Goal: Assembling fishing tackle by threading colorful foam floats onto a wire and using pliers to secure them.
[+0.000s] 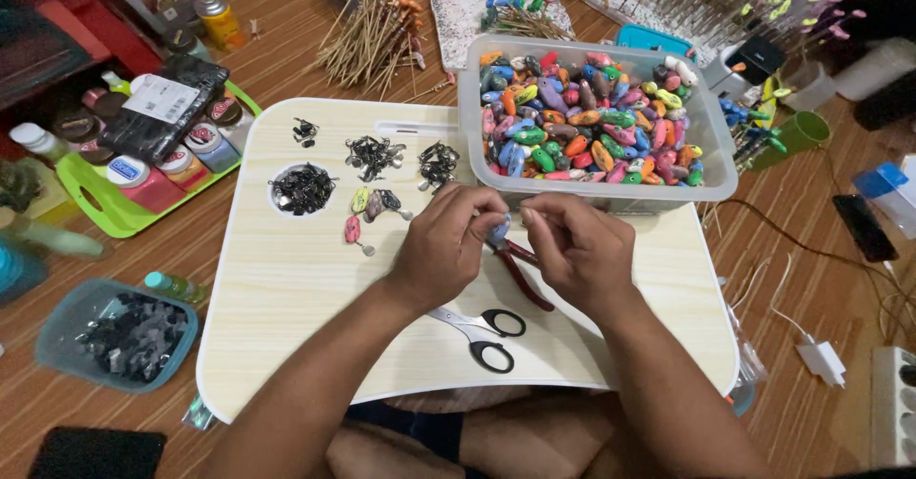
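Fingers of both hands hide most of small blue piece

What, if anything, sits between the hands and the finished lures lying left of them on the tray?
Nothing visible. Both hands, left and right, pinch a small blue lure; bare board separates them from the finished lures.

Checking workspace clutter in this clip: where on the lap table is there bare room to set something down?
Bare wood spans the lap table front-left, bordered by the scissors and the finished lures. Crowded: the back edge with hardware piles, the lure bin, and around both hands.
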